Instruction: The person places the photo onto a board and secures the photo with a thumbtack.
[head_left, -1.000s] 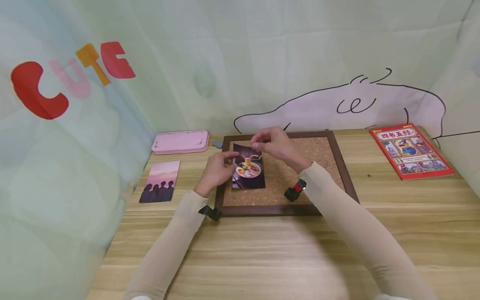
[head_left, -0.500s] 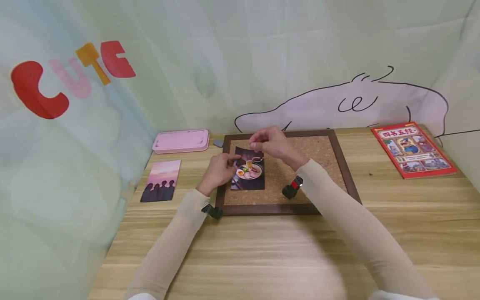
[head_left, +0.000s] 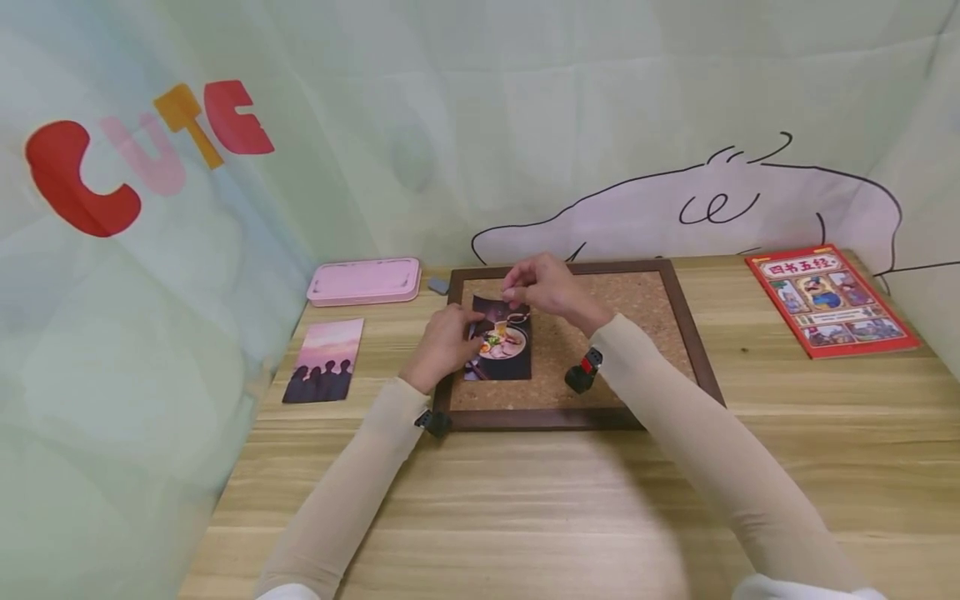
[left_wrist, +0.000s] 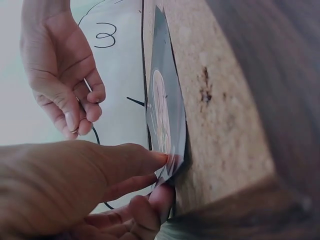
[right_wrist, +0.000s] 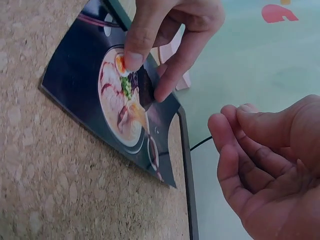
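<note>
My left hand (head_left: pixel 444 343) pinches the left edge of a ramen photo (right_wrist: pixel 75 70), thumb on its printed face and fingers behind. The photo lies over the left part of a cork board (head_left: pixel 600 392) in a dark brown frame, its far edge bent up and its near right corner close over the cork. Above its far right corner hovers my right hand (head_left: pixel 546 287), thumb and index fingertips brought together and the other fingers curled. I cannot tell whether something small sits between those fingertips.
Left of the board lies a sunset photo with silhouettes (head_left: pixel 324 362). A pink tin case (head_left: pixel 363 282) and a small grey piece (head_left: pixel 438 286) are behind it. A red picture book (head_left: pixel 828 300) lies at the right. A printed curtain (head_left: pixel 420 125) hangs along the table's back.
My left hand has shifted slightly to the right, its thumb further over the ramen picture. The photo's far edge has come a little nearer. The right hand has hardly moved.
</note>
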